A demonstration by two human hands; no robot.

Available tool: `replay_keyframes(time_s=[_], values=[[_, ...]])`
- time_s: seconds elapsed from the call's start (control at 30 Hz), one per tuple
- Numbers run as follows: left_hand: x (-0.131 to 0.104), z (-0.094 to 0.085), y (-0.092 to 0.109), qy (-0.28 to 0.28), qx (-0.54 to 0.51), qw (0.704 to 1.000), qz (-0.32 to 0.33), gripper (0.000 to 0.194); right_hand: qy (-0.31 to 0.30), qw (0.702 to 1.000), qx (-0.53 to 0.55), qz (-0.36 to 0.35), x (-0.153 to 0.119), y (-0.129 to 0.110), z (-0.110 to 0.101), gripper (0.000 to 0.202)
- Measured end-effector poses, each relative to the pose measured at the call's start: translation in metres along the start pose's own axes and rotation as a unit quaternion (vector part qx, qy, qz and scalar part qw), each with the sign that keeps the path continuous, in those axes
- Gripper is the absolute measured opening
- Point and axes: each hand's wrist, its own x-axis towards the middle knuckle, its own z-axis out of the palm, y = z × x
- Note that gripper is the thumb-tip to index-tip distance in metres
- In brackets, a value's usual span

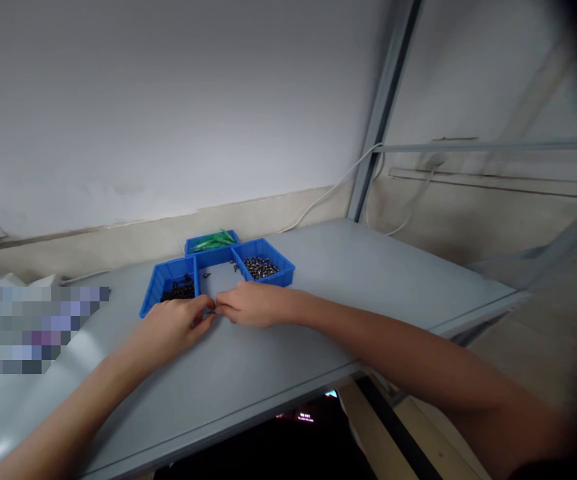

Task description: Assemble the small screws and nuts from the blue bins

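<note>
My left hand (181, 323) is closed in a pinch, thumb and forefinger meeting on a small dark part (211, 311) whose kind is too small to tell. Facing it, my right hand (248, 305) is also closed, its fingertips pressed together beside that same part; what they grip is hidden. Just beyond the left hand stands a blue bin (149, 283) holding black small parts (181, 288). Past the right hand, another blue bin (287, 270) holds many shiny metal pieces (261, 267). A few loose pieces (207, 275) lie on the table between the bins.
At the back, a third blue bin (188, 247) contains green strips (213, 241). The grey table (288, 347) meets a wall behind. A metal post (368, 160) rises at the rear right corner, with a white cable (326, 197) beside it. A blurred-out item (51, 327) lies left.
</note>
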Motion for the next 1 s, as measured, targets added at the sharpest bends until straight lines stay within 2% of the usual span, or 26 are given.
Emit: replay_keyframes(time_s=[0.53,1.0], values=[[0.0014,-0.0004,0.0007,-0.005,0.006,1.000,-0.006,0.025,0.009,1.000,0.003,0.003,-0.0009,-0.0007,-0.0003,0.030],[0.0004,0.0002,0.0019,0.012,-0.001,1.000,0.002,0.028,0.009,1.000,0.007,0.003,0.0011,0.0005,0.0022,0.033]])
